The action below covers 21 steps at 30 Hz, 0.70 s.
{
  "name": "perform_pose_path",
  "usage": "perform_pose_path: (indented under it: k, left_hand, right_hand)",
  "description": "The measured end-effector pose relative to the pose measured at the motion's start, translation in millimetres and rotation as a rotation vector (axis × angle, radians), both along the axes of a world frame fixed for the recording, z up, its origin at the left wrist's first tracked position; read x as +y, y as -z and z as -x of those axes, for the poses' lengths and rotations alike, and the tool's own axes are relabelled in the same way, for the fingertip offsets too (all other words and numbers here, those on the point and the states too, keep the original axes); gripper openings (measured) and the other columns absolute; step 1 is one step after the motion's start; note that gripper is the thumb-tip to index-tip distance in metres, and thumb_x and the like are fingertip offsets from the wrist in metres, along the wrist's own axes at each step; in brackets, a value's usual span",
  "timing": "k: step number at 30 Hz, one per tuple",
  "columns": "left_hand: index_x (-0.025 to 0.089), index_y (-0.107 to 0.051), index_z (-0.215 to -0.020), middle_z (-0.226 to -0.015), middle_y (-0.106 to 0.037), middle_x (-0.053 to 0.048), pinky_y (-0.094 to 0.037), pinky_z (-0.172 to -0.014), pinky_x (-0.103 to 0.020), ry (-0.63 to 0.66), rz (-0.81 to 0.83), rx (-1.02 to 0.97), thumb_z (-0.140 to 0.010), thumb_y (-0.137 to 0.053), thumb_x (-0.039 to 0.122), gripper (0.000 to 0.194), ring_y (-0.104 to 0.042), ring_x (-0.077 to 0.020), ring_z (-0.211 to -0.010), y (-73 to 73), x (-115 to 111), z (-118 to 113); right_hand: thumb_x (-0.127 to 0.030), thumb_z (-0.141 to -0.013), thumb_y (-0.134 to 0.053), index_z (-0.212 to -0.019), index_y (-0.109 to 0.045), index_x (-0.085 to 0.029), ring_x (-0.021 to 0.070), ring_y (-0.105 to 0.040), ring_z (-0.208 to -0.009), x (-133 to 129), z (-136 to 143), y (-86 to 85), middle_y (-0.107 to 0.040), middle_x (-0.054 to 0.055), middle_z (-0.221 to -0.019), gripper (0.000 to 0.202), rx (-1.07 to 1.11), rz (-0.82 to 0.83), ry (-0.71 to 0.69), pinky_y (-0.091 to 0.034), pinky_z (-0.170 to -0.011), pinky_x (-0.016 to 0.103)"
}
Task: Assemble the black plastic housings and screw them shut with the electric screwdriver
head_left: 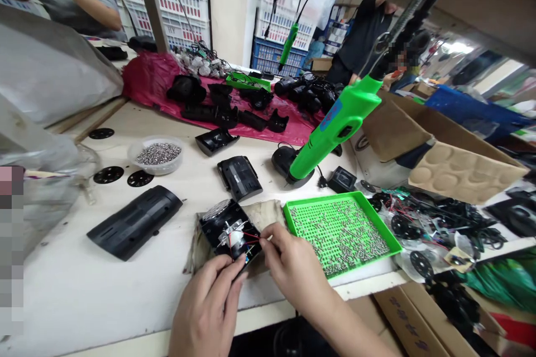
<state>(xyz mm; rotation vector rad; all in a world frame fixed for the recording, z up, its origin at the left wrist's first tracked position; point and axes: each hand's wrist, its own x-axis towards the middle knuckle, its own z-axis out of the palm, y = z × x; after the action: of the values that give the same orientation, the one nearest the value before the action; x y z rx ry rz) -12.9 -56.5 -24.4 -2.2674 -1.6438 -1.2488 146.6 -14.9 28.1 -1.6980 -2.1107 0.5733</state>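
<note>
A black plastic housing (210,229) lies on a folded cloth (268,213) near the table's front edge. Inside it sit a white round part (237,238) and a metal bracket; red wires (251,236) run out to the right. My left hand (207,304) grips the front edge of the housing, thumb and fingers closed together. With thumb and forefinger, my right hand (295,262) pinches the wires at the housing's right side. Just right of that hand is a green tray (322,199) of small screws. The wires' ends are hidden by my fingers.
A green electric screwdriver (324,136) hangs beyond the tray. Black shells (136,222) and a tub of small metal parts (156,170) stand on the left. Pink plastic (146,80) with black parts lies behind. A cardboard box (397,128) stands at right. Other people work farther back.
</note>
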Motion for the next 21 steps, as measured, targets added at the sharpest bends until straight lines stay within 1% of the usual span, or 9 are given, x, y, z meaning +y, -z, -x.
perform_pose_path:
  k: [3, 7, 10, 12, 13, 15, 17, 19, 21]
  left_hand:
    - [0.018, -0.065, -0.107, -0.097, -0.064, -0.006, -0.05, -0.074, -0.025, 0.02, -0.004, 0.012, -0.098, -0.046, 0.031, 0.025, -0.067, -0.0151, -0.083, 2.0, 2, 1]
    - [0.018, -0.065, -0.107, -0.098, -0.063, -0.006, -0.05, -0.075, -0.025, 0.031, -0.006, 0.013, -0.098, -0.047, 0.029, 0.024, -0.066, -0.0146, -0.083, 2.3, 3, 1]
    - [0.017, -0.066, -0.106, -0.098, -0.063, -0.006, -0.05, -0.074, -0.026, 0.027, -0.01, 0.004, -0.098, -0.047, 0.028, 0.023, -0.066, -0.0146, -0.082, 0.6, 2, 0]
    - [0.016, -0.066, -0.106, -0.098, -0.063, -0.006, -0.05, -0.074, -0.026, 0.022, -0.006, -0.008, -0.097, -0.047, 0.027, 0.023, -0.066, -0.015, -0.082, 0.0, 1, -1]
    - [0.016, -0.065, -0.106, -0.098, -0.063, -0.006, -0.05, -0.074, -0.027, 0.02, -0.001, -0.012, -0.097, -0.047, 0.027, 0.023, -0.067, -0.0152, -0.083, -0.1, 1, -1]
    - [0.017, -0.066, -0.106, -0.098, -0.064, -0.006, -0.051, -0.074, -0.026, 0.017, 0.009, -0.019, -0.097, -0.047, 0.027, 0.023, -0.067, -0.0153, -0.083, 0.2, 0, -1]
    - [0.018, -0.066, -0.107, -0.097, -0.065, -0.005, -0.052, -0.073, -0.026, 0.017, 0.013, -0.029, -0.097, -0.047, 0.028, 0.024, -0.067, -0.0152, -0.082, 0.7, 0, 0]
    - [0.019, -0.066, -0.107, -0.096, -0.065, -0.005, -0.053, -0.072, -0.026, 0.02, 0.02, -0.046, -0.097, -0.047, 0.028, 0.023, -0.068, -0.0154, -0.082, 0.8, 0, 1]
    - [0.02, -0.066, -0.106, -0.096, -0.066, -0.005, -0.054, -0.072, -0.025, 0.02, 0.035, -0.061, -0.097, -0.047, 0.029, 0.023, -0.068, -0.0158, -0.083, 0.7, 1, 1]
  right_hand:
    - [-0.016, -0.092, -0.046, -0.091, -0.058, -0.019, 0.0196, -0.069, -0.057, 5, 8, 1.9, -0.071, 0.0, -0.065, 0.012, 0.012, -0.002, 0.009, -0.039, -0.053, 0.025]
    - [-0.019, -0.093, -0.048, -0.089, -0.062, -0.019, 0.0206, -0.072, -0.06, -3, 5, 5.8, -0.074, 0.002, -0.071, 0.015, -0.08, -0.111, -0.012, -0.041, -0.051, 0.025]
    - [-0.021, -0.092, -0.052, -0.101, -0.067, -0.02, 0.021, -0.072, -0.065, -12, -2, 5.5, -0.076, 0.004, -0.081, 0.018, -0.136, -0.178, -0.054, -0.046, -0.054, 0.026]
    - [-0.021, -0.093, -0.049, -0.11, -0.067, -0.02, 0.0216, -0.073, -0.069, -16, -6, 4.5, -0.076, 0.005, -0.086, 0.024, -0.141, -0.195, -0.078, -0.049, -0.057, 0.027]
    - [-0.02, -0.094, -0.047, -0.111, -0.067, -0.02, 0.0217, -0.073, -0.07, -17, -7, 4.0, -0.076, 0.006, -0.086, 0.026, -0.124, -0.192, -0.08, -0.049, -0.058, 0.028]
    - [-0.02, -0.095, -0.043, -0.108, -0.067, -0.019, 0.0207, -0.072, -0.067, -16, -7, 3.2, -0.076, 0.005, -0.084, 0.027, -0.041, -0.143, -0.056, -0.049, -0.058, 0.027]
    - [-0.021, -0.094, -0.043, -0.103, -0.065, -0.018, 0.0187, -0.071, -0.06, -14, -5, 2.3, -0.075, 0.004, -0.076, 0.024, 0.063, -0.044, -0.013, -0.047, -0.055, 0.026]
    - [-0.022, -0.093, -0.043, -0.1, -0.061, -0.019, 0.0167, -0.067, -0.054, -12, -2, 1.6, -0.071, 0.001, -0.066, 0.02, 0.155, 0.049, 0.015, -0.045, -0.054, 0.025]
    - [-0.023, -0.092, -0.043, -0.097, -0.057, -0.019, 0.0155, -0.065, -0.052, -11, 0, 2.1, -0.068, -0.001, -0.06, 0.016, 0.27, 0.124, 0.025, -0.046, -0.055, 0.024]
